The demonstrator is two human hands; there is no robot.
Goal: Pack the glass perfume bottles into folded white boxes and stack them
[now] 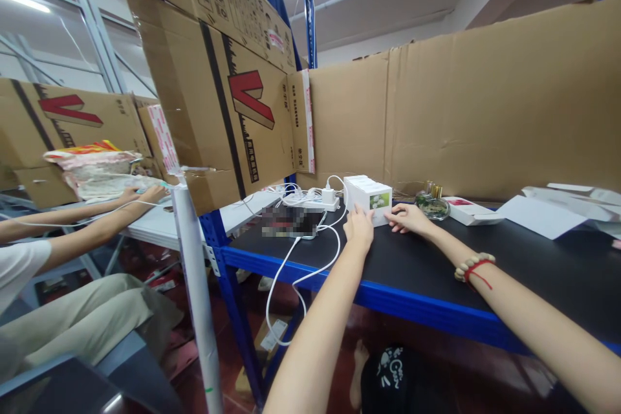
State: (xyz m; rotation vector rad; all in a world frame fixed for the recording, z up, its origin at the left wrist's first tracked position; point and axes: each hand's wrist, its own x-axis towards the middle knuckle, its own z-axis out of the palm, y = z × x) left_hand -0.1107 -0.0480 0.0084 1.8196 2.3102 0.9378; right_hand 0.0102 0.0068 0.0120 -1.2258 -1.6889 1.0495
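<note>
A small white box (358, 193) with a green photo on its front stands on the black-topped table, close to the power strip. My left hand (359, 230) is against its front left part, fingers bent around it. At the lower right corner of the box, my right hand (408, 218) grips it with curled fingers. The undersides of the fingers are partly hidden. A beaded bracelet (474, 265) and a red string are on my right wrist.
A phone (291, 222), partly blurred, lies left with a white cable (269, 301) looping off the edge. Behind it is a power strip (326, 203). Glass bottles (433, 202), an open white carton (470, 210) and white card (541, 212) sit right. Cardboard walls (485, 110) surround the table. A person works at left.
</note>
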